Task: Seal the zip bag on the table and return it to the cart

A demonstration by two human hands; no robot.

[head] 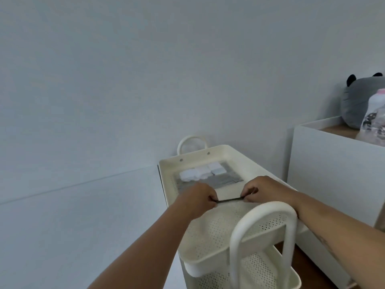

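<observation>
Both bare forearms reach forward side by side. The left hand [198,198] and right hand [261,189] are curled into loose fists, knuckles up, fingertips pinching inward toward each other.

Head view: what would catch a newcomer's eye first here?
Two bare forearms reach in from below, the left hand and right hand each pinching an end of a zip bag's dark strip over the top tray of a cream perforated cart. White and pale blue blocks show through the bag. At the right edge, a grey plush toy sits on a white cabinet.
</observation>
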